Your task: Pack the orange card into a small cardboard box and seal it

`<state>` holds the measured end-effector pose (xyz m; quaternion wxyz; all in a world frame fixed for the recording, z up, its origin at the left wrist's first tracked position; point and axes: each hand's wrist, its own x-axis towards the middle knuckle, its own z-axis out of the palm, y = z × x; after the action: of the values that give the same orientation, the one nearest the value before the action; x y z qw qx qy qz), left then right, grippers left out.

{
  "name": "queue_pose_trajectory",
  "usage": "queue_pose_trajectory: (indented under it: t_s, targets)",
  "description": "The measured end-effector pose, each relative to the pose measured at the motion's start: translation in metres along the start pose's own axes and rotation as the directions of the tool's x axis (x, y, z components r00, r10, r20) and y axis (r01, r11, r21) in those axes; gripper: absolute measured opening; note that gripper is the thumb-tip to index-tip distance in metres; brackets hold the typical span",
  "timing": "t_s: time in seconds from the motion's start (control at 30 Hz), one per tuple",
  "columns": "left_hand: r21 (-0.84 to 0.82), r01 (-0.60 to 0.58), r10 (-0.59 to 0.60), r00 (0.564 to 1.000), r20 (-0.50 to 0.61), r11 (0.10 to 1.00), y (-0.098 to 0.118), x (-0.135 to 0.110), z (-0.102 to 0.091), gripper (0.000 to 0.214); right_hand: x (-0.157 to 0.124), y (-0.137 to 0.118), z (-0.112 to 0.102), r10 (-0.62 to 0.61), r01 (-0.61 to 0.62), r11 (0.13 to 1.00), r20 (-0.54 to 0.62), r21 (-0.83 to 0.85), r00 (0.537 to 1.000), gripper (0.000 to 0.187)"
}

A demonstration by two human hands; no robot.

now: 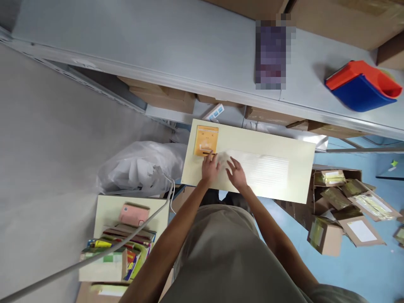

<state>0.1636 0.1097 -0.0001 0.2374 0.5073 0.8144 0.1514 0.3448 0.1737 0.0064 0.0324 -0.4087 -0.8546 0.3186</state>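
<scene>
A pale cream board (303, 168) lies across in front of me. An orange-yellow booklet (206, 139) is at its left end. A translucent whitish sheet (268, 170), ribbed like plastic wrap, stretches over the middle. My left hand (210, 169) is over the board at the booklet's lower edge, fingers stretched toward it and slightly apart. To its right, my right hand (237, 175) is over the sheet's left end, its fingers parted and bent a little. Crumpled film (223, 160) shows between the hands. Whether either hand touches the film, I cannot tell.
Behind the board runs a grey shelf (158, 50) with a red-and-blue holder (362, 86). Cardboard boxes (325, 235) pile up at right. At left are a plastic bag (142, 168), a pink phone-like object (134, 214), stacked books (126, 252) and a slanting grey pole or cable (94, 256).
</scene>
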Motion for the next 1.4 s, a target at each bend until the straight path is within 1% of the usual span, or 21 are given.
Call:
queue_pose_trajectory:
  t_s: [0.07,0.13,0.2,0.3,0.37,0.43,0.47,0.53,0.6,0.63,0.7,0.77,0.83,0.9,0.97,1.03,1.1,1.2,1.27,1.33,1.4]
  targets:
    - [-0.013,0.135,-0.136,0.986,-0.094,0.991,-0.028,0.013,-0.021,0.053,0.027,-0.035,0.019,-0.049,0.046,0.998,0.093,0.03,0.994,0.048]
    - [-0.028,0.272,-0.273,0.954,-0.122,0.962,-0.055,0.025,-0.037,0.055,0.046,-0.061,0.037,-0.032,0.024,0.998,0.162,0.052,0.986,0.05]
    - [-0.048,0.368,-0.371,0.925,-0.081,0.928,-0.074,0.038,-0.046,0.05,0.058,-0.076,0.05,0.023,-0.036,0.997,0.196,0.062,0.98,0.05]
    - [-0.078,0.434,-0.435,0.901,0.006,0.898,-0.087,0.053,-0.053,0.035,0.064,-0.084,0.058,0.101,-0.118,0.99,0.179,0.083,0.979,0.047]
    - [-0.113,0.437,-0.434,0.9,0.054,0.892,-0.088,0.06,-0.057,0.028,0.065,-0.083,0.056,0.138,-0.158,0.98,0.163,0.117,0.977,0.045]
    - [-0.178,0.406,-0.399,0.914,0.073,0.896,-0.085,0.063,-0.065,0.029,0.067,-0.079,0.05,0.172,-0.202,0.963,0.175,0.177,0.97,0.043]
    - [-0.218,0.383,-0.379,0.924,0.061,0.898,-0.083,0.063,-0.069,0.029,0.069,-0.076,0.047,0.192,-0.23,0.948,0.183,0.221,0.964,0.042]
    - [-0.301,0.328,-0.345,0.939,-0.002,0.896,-0.076,0.061,-0.078,0.026,0.072,-0.07,0.041,0.232,-0.283,0.894,0.18,0.348,0.956,0.04]
    - [-0.395,0.269,-0.319,0.945,-0.066,0.878,-0.065,0.054,-0.086,0.024,0.075,-0.061,0.035,0.254,-0.295,0.806,0.15,0.514,0.955,0.041]
    - [-0.448,0.239,-0.306,0.948,-0.082,0.862,-0.059,0.049,-0.089,0.025,0.074,-0.056,0.031,0.257,-0.285,0.751,0.134,0.596,0.957,0.045]
    - [-0.543,0.179,-0.266,0.96,-0.085,0.82,-0.043,0.038,-0.092,0.028,0.069,-0.044,0.02,0.257,-0.26,0.631,0.119,0.731,0.959,0.055]
    - [-0.6,0.126,-0.207,0.976,-0.067,0.79,-0.023,0.025,-0.09,0.029,0.056,-0.028,0.005,0.271,-0.248,0.538,0.113,0.806,0.956,0.06]
    - [-0.616,0.095,-0.147,0.988,-0.035,0.782,0.0,0.013,-0.08,0.03,0.036,-0.007,-0.014,0.297,-0.234,0.508,0.086,0.829,0.951,0.059]
    - [-0.597,0.112,-0.123,0.992,0.023,0.794,0.028,0.002,-0.061,0.032,0.008,0.02,-0.035,0.327,-0.221,0.537,0.041,0.814,0.944,0.054]
    - [-0.552,0.163,-0.127,0.987,0.103,0.818,0.057,-0.007,-0.035,0.029,-0.024,0.05,-0.055,0.368,-0.24,0.597,0.004,0.766,0.93,0.05]
    - [-0.498,0.205,-0.132,0.975,0.178,0.843,0.088,-0.013,-0.006,0.022,-0.058,0.082,-0.072,0.428,-0.297,0.65,-0.014,0.7,0.904,0.047]
    - [-0.444,0.222,-0.127,0.964,0.234,0.868,0.12,-0.017,0.024,0.017,-0.089,0.114,-0.085,0.488,-0.361,0.671,-0.02,0.647,0.872,0.047]
    - [-0.354,0.228,-0.123,0.948,0.295,0.907,0.161,-0.019,0.063,0.013,-0.125,0.155,-0.096,0.55,-0.419,0.658,-0.02,0.625,0.835,0.045]
    - [-0.304,0.241,-0.141,0.938,0.318,0.922,0.181,-0.019,0.084,0.013,-0.138,0.175,-0.098,0.579,-0.454,0.658,-0.019,0.601,0.815,0.04]
    - [-0.27,0.268,-0.175,0.93,0.324,0.925,0.193,-0.019,0.1,0.013,-0.145,0.19,-0.097,0.602,-0.503,0.676,-0.01,0.539,0.798,0.034]
    - [-0.244,0.301,-0.216,0.922,0.321,0.922,0.198,-0.019,0.113,0.013,-0.146,0.201,-0.093,0.613,-0.541,0.693,0.005,0.476,0.79,0.027]
